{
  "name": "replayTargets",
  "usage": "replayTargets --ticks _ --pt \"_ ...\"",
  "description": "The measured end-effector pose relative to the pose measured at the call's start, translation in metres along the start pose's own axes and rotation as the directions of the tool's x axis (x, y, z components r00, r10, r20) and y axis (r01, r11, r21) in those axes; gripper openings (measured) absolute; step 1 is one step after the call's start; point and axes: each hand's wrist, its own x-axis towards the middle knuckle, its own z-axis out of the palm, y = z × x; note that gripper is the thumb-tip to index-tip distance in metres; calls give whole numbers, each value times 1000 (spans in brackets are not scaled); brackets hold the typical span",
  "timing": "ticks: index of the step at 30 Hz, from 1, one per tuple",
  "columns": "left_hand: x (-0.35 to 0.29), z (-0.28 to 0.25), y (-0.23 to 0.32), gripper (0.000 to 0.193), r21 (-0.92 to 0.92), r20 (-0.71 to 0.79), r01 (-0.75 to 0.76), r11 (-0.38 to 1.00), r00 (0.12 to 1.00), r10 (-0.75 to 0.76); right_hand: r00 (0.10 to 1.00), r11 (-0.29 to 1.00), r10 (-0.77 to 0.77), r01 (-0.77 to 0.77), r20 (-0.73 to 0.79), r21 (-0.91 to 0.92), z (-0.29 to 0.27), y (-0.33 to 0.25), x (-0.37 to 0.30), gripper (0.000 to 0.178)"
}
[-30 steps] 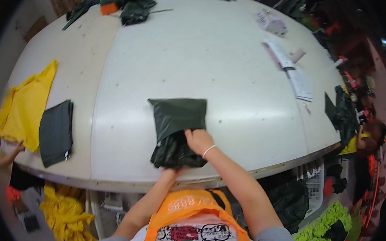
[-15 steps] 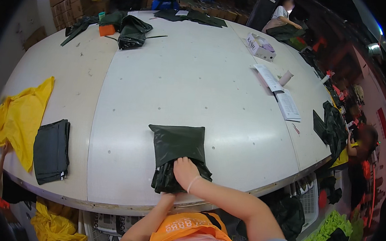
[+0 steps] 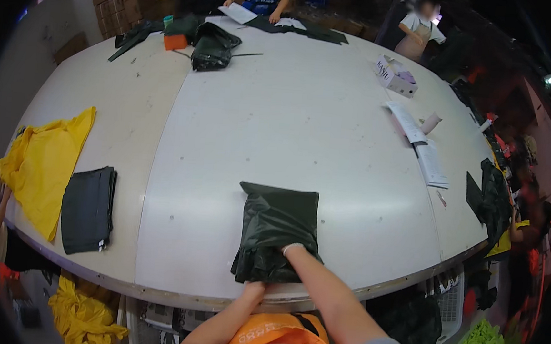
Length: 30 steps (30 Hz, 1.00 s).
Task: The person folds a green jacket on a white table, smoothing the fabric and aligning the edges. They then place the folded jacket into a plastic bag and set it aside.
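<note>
i see the dark green plastic bag (image 3: 275,231) lying flat at the near edge of the white desk (image 3: 305,129), its open end hanging toward me. my right hand (image 3: 290,249) is pushed inside the mouth, so i cannot tell how its fingers are set; my left hand (image 3: 253,290) pinches the lower lip of the bag at the desk's edge. the bag bulges a little, but what fills it is hidden. my worry: the slippery film sits so close to the rim that a pull could drag it off, or the crumpled mouth could bunch and jam. a small open box (image 3: 396,77) stands far off, contents unclear.
</note>
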Motion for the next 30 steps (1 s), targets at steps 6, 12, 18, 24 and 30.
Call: replayTargets --ticks 6,12,18,24,30 --pt "-10 -2 4 56 34 -106 -3 999 994 7 898 994 35 -76 439 75 -21 -44 -28 60" --pt "4 -7 4 31 -94 -88 140 986 985 -148 977 974 -176 156 117 162 48 -27 6 56" --pt "-12 13 25 31 -263 -70 -50 963 997 33 880 855 -460 402 122 328 -65 -40 -81 40" --pt "-20 26 48 29 -43 -83 -29 999 996 26 896 334 273 -429 349 839 -29 17 -178 24" --pt "-68 64 82 26 849 41 83 521 974 -221 840 -309 325 -340 434 888 3 19 -154 27"
